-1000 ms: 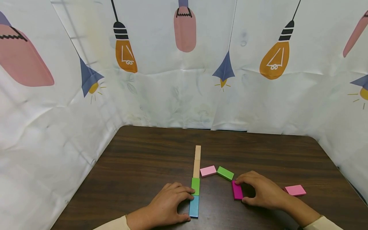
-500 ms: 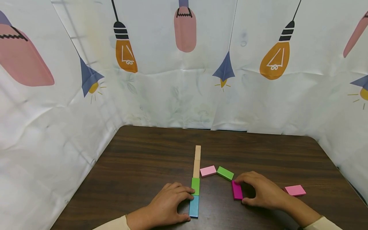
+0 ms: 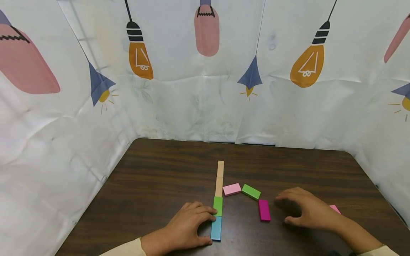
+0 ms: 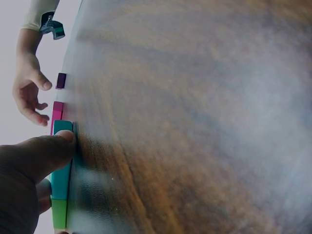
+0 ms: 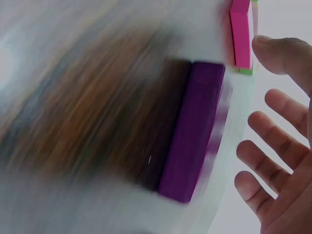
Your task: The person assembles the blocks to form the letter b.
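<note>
In the head view a column of flat blocks runs down the table. My left hand holds the blue block at its near end, thumb and curled fingers on it, fingertips also touching the green block above. Two bare wooden blocks continue the line. From it a pink block, a second green block and a magenta block form an arc. Right of the magenta block my right hand hovers, fingers relaxed, holding nothing. A purple block lies near it in the right wrist view.
Another pink block is mostly hidden behind my right hand. The dark wooden table ends at white curtains printed with lamps, at the back and both sides.
My right hand has let go of the magenta block and moved to the right, covering more of the far pink block. The left hand stays on the blue block.
</note>
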`<state>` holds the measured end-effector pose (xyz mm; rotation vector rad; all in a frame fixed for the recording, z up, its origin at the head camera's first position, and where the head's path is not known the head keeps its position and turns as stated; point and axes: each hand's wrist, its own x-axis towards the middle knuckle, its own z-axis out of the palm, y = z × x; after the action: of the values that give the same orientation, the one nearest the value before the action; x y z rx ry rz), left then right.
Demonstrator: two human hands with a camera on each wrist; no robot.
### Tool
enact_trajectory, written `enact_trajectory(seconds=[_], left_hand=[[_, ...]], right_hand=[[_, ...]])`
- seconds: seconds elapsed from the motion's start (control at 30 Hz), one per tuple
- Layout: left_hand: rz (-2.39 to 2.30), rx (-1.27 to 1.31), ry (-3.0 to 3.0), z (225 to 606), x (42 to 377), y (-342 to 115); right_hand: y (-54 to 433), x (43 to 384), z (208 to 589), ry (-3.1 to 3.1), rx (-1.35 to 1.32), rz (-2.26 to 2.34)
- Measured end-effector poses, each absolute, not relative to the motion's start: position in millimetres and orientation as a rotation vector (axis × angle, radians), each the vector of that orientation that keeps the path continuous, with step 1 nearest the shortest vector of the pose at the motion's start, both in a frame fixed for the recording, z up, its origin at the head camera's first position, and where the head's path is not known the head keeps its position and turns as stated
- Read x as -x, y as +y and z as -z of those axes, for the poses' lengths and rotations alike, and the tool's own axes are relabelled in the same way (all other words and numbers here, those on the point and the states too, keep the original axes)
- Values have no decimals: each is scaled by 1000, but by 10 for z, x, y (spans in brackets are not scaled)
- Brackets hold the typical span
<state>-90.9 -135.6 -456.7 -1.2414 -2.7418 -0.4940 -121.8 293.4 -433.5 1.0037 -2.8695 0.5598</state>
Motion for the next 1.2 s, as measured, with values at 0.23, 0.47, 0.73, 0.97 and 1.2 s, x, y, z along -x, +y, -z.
enact_trajectory(seconds=[0.23,0.47,0.73,0.97,1.2], left_hand=[[490,1237,-2739,4572,914,-1357],[493,1241,-2744,4566,910,-1360],[500,1235,-2754,4557,904,-1359],[495,1233,-2755,4554,904,-1359],[498,1233,-2754,4557,908,-1355]], right_hand=[[3148,1194,4356,-2902,-1004,-535],[3307,1159,4366,-2895,-1029,-531],[3430,1114,4388,-2900,-1082,-513],[3467,1078,4415,-2918,-1090,-528],[3448,1057,4428,-2969,-1063,-555]])
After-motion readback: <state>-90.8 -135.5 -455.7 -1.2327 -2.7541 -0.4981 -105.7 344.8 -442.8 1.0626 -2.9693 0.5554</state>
